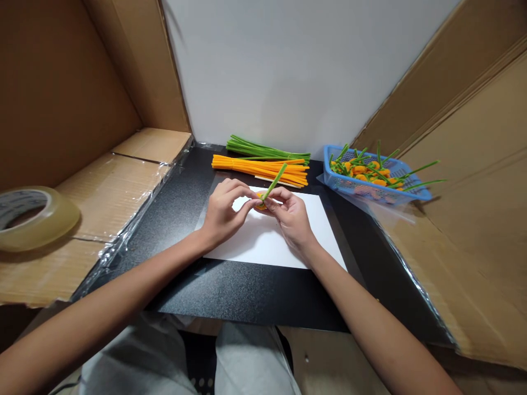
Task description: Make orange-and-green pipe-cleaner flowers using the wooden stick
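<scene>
Over a white sheet [239, 241], my left hand [226, 211] and my right hand [290, 216] meet around a small orange piece with a green stem [275, 182]. My left thumb and fingers pinch its orange left side. My right thumb and fingers grip it at the base of the stem, which points up and to the right. Fingertips cover much of the orange part. Behind the hands lie a bundle of orange fuzzy sticks [259, 165] and, farther back, a bundle of green fuzzy sticks [263, 148].
A blue basket [349, 186] at the right holds several orange and green pieces, with a clear plastic bag [382, 207] under it. A roll of clear tape [61, 216] lies on cardboard at the left. Cardboard walls flank the black table [230, 291]; a thin pale stick lies behind the sheet.
</scene>
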The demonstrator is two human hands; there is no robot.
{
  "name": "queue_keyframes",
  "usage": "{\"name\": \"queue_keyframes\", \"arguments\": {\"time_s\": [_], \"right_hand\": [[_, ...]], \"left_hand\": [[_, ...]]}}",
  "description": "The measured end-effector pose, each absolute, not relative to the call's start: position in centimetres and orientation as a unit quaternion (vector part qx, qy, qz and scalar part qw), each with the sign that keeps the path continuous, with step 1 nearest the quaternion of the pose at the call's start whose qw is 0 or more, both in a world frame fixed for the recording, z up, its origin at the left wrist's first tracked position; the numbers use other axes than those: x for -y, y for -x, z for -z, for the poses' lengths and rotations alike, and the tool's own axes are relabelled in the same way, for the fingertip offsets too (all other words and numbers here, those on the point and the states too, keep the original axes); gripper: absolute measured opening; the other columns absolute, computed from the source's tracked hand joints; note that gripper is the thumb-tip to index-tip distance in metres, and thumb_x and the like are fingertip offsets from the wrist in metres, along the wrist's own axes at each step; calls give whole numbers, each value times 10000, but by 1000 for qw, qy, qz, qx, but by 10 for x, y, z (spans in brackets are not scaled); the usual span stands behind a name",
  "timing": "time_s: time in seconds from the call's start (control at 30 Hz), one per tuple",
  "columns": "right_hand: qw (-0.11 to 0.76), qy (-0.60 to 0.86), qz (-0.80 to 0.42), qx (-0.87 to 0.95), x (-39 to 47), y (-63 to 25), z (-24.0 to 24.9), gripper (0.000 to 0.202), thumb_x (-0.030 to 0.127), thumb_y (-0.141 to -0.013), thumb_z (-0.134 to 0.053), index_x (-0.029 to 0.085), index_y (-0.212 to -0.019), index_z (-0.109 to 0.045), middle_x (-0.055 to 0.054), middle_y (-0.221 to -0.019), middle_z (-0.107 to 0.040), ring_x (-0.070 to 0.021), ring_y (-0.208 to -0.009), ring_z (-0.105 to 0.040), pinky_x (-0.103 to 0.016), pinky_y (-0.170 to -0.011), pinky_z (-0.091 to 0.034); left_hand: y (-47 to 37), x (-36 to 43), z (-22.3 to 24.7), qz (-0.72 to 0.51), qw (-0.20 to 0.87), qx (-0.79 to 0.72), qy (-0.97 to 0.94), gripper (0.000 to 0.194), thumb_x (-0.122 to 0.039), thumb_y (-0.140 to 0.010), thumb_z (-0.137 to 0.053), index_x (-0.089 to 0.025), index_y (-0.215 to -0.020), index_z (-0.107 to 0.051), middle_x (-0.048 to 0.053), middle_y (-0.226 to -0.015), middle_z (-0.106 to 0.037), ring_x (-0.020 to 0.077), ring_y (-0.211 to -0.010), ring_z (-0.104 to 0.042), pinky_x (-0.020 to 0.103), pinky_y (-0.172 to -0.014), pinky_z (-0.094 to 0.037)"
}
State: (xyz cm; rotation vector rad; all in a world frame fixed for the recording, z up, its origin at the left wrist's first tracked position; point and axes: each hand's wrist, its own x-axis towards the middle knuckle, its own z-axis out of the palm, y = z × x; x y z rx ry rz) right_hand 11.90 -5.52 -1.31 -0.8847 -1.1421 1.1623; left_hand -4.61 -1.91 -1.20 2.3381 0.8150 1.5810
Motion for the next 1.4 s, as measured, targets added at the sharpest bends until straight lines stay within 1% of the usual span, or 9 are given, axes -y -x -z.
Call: {"name": "queue_keyframes", "arguments": {"time_s": [0.17, 0.27, 0.37, 0.47, 0.6, 0.77, 1.0, 1.2, 1.4], "right_hand": [[619, 408, -361, 566, 59, -113, 15, 233, 418, -821, -746, 206, -862, -659, -36, -945, -728, -187, -883, -700, -379, -856, -606], [619, 416, -245, 619, 61, -113, 19, 123, 339, -906, -657, 216, -912, -659, -50, -987, -730, -186, -880, -710, -360, -819, -615], [581, 413, -120, 691, 62, -118, 20, 61, 226, -939, -597, 223, -946, -658, -71, -1054, -728, -193, -939, -711, -345, -814, -615], [525, 379, -31, 762, 63, -123, 18, 115, 144, -937, -567, 208, -961, -660, -94, -1087, -729, -204, -1025, -699, -354, -874, -602], [530, 387, -59, 752, 61, -121, 20, 96, 166, -929, -589, 210, -945, -673, -89, -1079, -734, -204, -1001, -706, -361, -850, -609], [643, 428, -288, 566, 59, -110, 24, 109, 305, -850, -721, 200, -852, -692, -74, -1053, -744, -200, -916, -721, -377, -833, -610], [686, 402, -463, 392, 58, -101, 24, 151, 303, -732, -821, 206, -823, -748, -53, -1009, -751, -207, -987, -691, -439, -996, -526], [642, 460, -331, 516, 60, -105, 18, 93, 298, -783, -775, 234, -850, -777, -62, -1030, -726, -220, -1010, -668, -371, -837, -562], [589, 480, -106, 642, 63, -117, 8, 18, 224, -832, -737, 231, -833, -754, -47, -893, -741, -207, -883, -679, -345, -730, -560]], "left_hand": [[40, 28, 5, -509, 237, -353, -748, 132, -259, -863, -678, -181, -756, -673, 10, -778, -675, 150, -730, -547, 295, -714, -410], [37, 29, 1, -480, 376, -385, -693, 186, -324, -824, -678, -174, -713, -687, 11, -728, -664, 147, -692, -521, 291, -694, -388], [37, 27, 0, -426, 552, -388, -603, 220, -349, -734, -699, -161, -626, -660, 14, -639, -607, 136, -620, -473, 279, -615, -343], [39, 24, 0, -363, 644, -412, -533, 230, -298, -646, -712, -161, -518, -579, 2, -540, -501, 113, -533, -379, 270, -533, -252], [39, 24, -2, -360, 619, -436, -545, 278, -350, -655, -740, -161, -524, -584, 1, -525, -510, 113, -517, -391, 265, -522, -249], [34, 27, 0, -471, 499, -397, -610, 259, -408, -751, -731, -151, -720, -717, 54, -770, -706, 173, -729, -593, 281, -659, -416], [27, 37, 9, -533, 543, -333, -557, 230, -324, -750, -789, -179, -920, -735, 67, -1000, -747, 193, -945, -675, 317, -859, -515], [27, 36, 10, -554, 633, -328, -431, 271, -272, -654, -853, -165, -865, -721, 41, -928, -738, 168, -857, -692, 344, -873, -554], [29, 34, 6, -555, 615, -332, -450, 221, -258, -664, -841, -143, -804, -715, 38, -826, -724, 150, -777, -681, 318, -817, -560]]}}
